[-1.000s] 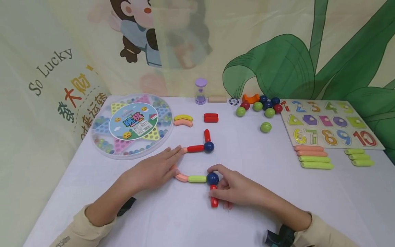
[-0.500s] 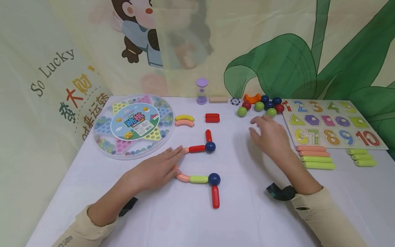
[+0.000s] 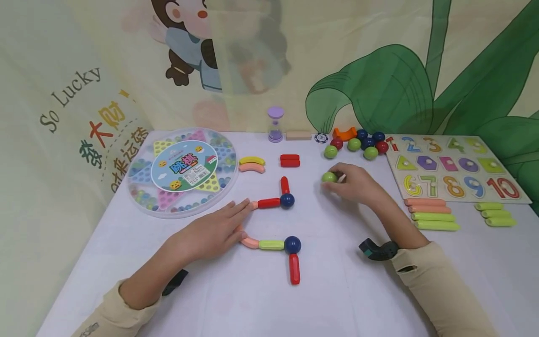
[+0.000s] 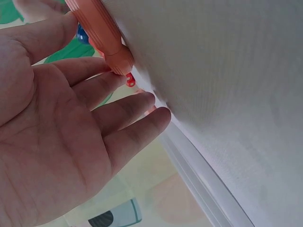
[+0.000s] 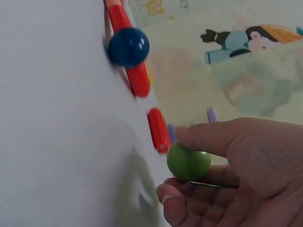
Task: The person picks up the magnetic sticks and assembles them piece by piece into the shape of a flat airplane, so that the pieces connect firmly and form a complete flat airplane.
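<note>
My right hand [image 3: 353,183] pinches a green ball [image 5: 188,161] between thumb and fingers, over the table right of the joined pieces. My left hand [image 3: 212,231] lies with fingers extended over the left end of those pieces, touching a salmon curved rod [image 4: 102,35] and covering part of it. From there a red rod [image 3: 268,203] runs to a dark blue ball [image 3: 287,201], with another red rod [image 3: 285,185] pointing away from it. The nearer branch has a lime rod [image 3: 271,245], a second blue ball [image 3: 292,245] and a red rod [image 3: 294,269] pointing toward me.
At back left lies a round Chinese checkers box [image 3: 139,199]. Short red rods [image 3: 290,160], curved rods [image 3: 252,167] and an hourglass [image 3: 275,124] stand behind the pieces. Several balls [image 3: 367,143] cluster beside a number puzzle board [image 3: 438,180], with salmon and lime rods [image 3: 433,216] before it.
My right hand has left the nearer blue ball and red rod, reached to the back right, picked up the lone green ball and brought it leftward. My left hand has stayed put.
</note>
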Demonstrator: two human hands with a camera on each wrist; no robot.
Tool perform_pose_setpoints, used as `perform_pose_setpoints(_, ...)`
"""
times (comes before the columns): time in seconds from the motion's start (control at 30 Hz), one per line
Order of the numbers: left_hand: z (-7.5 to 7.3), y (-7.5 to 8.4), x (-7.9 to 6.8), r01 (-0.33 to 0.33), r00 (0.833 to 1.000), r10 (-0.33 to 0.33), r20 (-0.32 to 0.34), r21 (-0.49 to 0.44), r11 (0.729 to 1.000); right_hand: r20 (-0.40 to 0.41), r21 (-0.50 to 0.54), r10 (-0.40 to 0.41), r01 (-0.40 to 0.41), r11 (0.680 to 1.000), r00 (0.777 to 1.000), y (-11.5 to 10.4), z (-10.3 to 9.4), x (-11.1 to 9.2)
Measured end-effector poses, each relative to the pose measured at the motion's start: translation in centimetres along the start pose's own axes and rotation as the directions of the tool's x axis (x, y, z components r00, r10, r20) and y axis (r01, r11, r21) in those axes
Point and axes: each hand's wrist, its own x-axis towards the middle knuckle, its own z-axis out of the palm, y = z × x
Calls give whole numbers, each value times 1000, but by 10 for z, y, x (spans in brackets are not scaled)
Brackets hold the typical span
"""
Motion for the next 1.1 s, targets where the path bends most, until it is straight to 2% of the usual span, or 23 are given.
perform_pose_setpoints(0.1, 0, 0, 0, -1, 1000, 1, 1, 0, 1000, 24, 89, -39, 37, 995, 999, -31, 15, 12)
perform_pose_setpoints(0.2, 0, 0, 0, 2, 1000, -2, 2, 1, 1000, 22, 97, -78, 75, 992, 997, -57, 30, 27)
perform_pose_setpoints(0.3, 1, -1, 0, 1, 1000, -1, 3, 1, 1000, -1, 15, -97, 97, 995, 995, -75, 44, 40)
perform_pose_setpoints(0.43, 1, -1, 1, 1, 1000, -1, 1, 2, 1000, -36, -140, -119, 113, 984, 992, -87, 58, 50)
perform_pose_setpoints(0.5, 2, -1, 1, 1, 1000, -1, 1, 2, 1000, -48, -180, -124, 114, 977, 991, -89, 63, 52)
perform_pose_setpoints(0.57, 2, -1, 1, 3, 1000, -3, -2, 3, 1000, -53, -177, -123, 112, 978, 991, -90, 63, 53)
perform_pose_setpoints(0.63, 2, -1, 1, 3, 1000, -3, -3, 6, 1000, -46, -130, -103, 96, 987, 994, -89, 59, 54)
perform_pose_setpoints(0.73, 2, -1, 1, 5, 1000, -5, -1, 8, 1000, 1, -2, -31, 31, 1000, 1000, -84, 50, 55)
perform_pose_setpoints(0.87, 1, -1, 1, 9, 1000, -9, 2, 13, 1000, 67, 105, 47, -53, 993, 997, -77, 41, 54)
perform_pose_setpoints(1.03, 1, -1, 1, 11, 1000, -11, 1, 17, 1000, 79, 136, 41, -52, 989, 996, -71, 37, 50)
perform_pose_setpoints(1.1, 1, -1, 1, 11, 1000, -11, 1, 15, 1000, 47, 162, 30, -37, 986, 998, -68, 36, 49)
